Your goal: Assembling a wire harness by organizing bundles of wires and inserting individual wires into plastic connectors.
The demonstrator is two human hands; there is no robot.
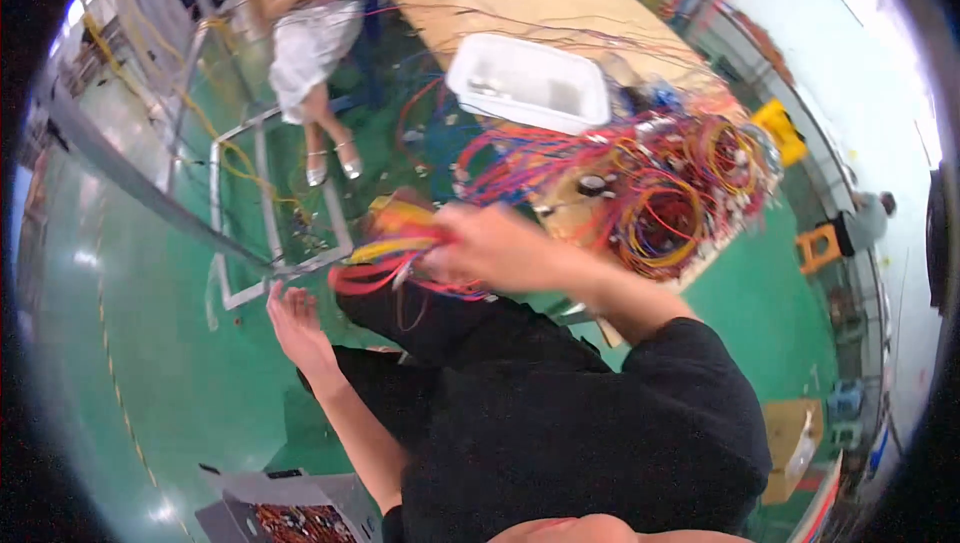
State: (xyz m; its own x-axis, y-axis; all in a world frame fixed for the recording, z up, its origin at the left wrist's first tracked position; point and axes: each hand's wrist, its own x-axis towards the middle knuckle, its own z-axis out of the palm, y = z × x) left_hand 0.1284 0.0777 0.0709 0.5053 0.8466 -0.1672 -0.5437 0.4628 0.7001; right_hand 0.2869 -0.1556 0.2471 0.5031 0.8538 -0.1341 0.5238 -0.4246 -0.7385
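Note:
My right hand [490,248] is closed around a bundle of red, yellow and pink wires [395,248] and holds it out over my dark-clothed lap. The bundle trails toward a big tangle of coloured wire looms [670,183] on the end of a long wooden table [560,3]. My left hand [295,323] hangs lower, to the left of my knee, with its fingers spread and nothing in it. It is a short way below the held bundle and does not touch it.
A white plastic tub [530,83] stands on the table by the wire tangle. Another person in a light skirt [310,33] sits at the far left of the table. A metal frame [245,213] lies on the green floor. A box of parts [295,518] sits at the bottom.

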